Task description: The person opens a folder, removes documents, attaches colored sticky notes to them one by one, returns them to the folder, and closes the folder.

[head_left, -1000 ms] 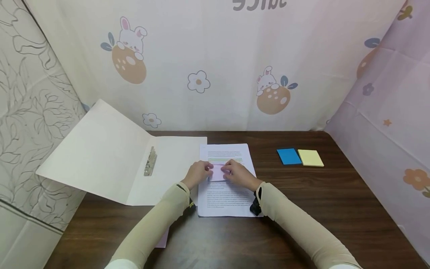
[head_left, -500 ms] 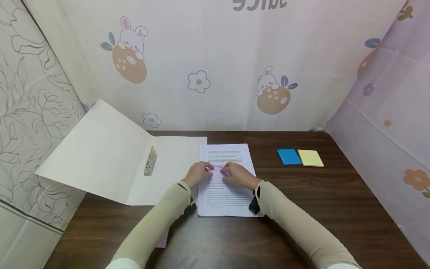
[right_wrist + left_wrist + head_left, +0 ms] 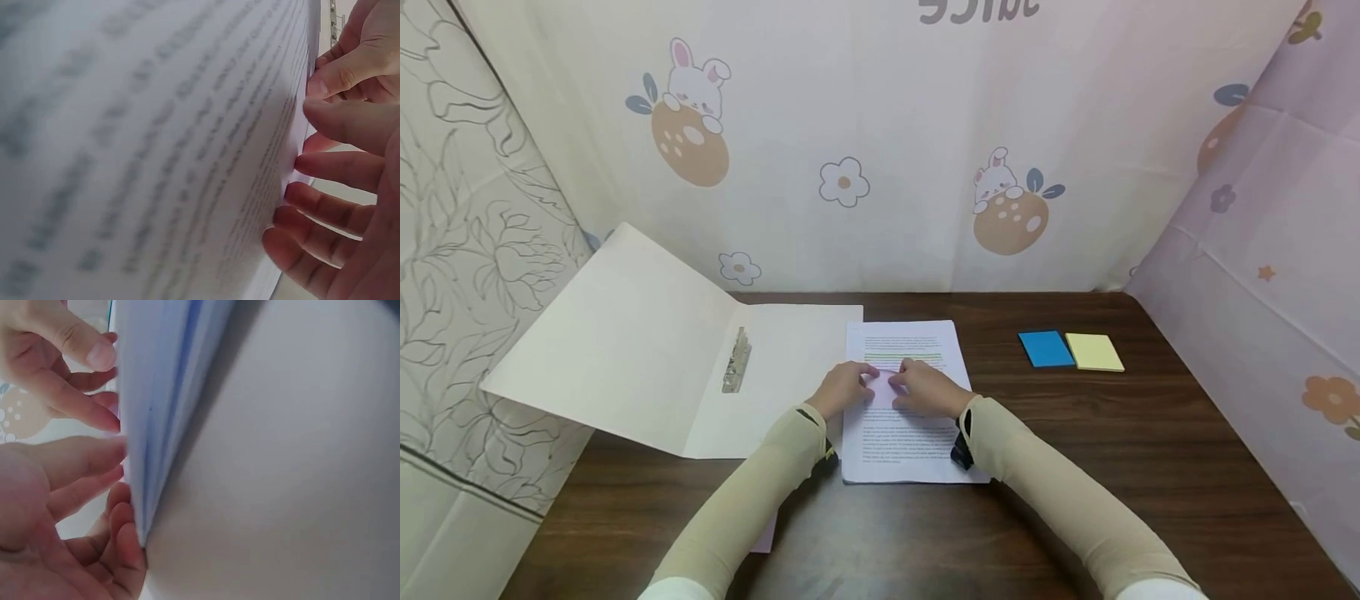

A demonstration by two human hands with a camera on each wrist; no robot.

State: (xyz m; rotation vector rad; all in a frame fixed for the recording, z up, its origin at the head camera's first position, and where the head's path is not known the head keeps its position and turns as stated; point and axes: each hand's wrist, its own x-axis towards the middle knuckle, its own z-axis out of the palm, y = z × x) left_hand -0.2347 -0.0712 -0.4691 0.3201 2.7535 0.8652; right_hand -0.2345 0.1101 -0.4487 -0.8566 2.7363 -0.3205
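Note:
A pink sticky note (image 3: 884, 392) lies on the printed page on top of a paper stack (image 3: 902, 454), below several green-highlighted lines. My left hand (image 3: 841, 389) touches the note's left side with its fingertips. From the other side, my right hand (image 3: 931, 390) rests its fingertips on the note's right part. In the right wrist view the right fingers (image 3: 337, 209) are spread and loosely bent against the page. The left wrist view shows the stack's sheet edges (image 3: 165, 394) beside the left hand's fingers (image 3: 128, 544). Both hands partly cover the note.
An open white binder (image 3: 808, 342) with a metal clip (image 3: 737, 360) lies at the left, its cover tilted up. Blue (image 3: 1047, 349) and yellow (image 3: 1094, 352) sticky pads sit at the right. A pink item (image 3: 765, 533) shows partly under the left forearm.
The note's lower edge, distinct a second ago, now blends with the page. My right hand has slid slightly left across the note; the left hand has barely moved.

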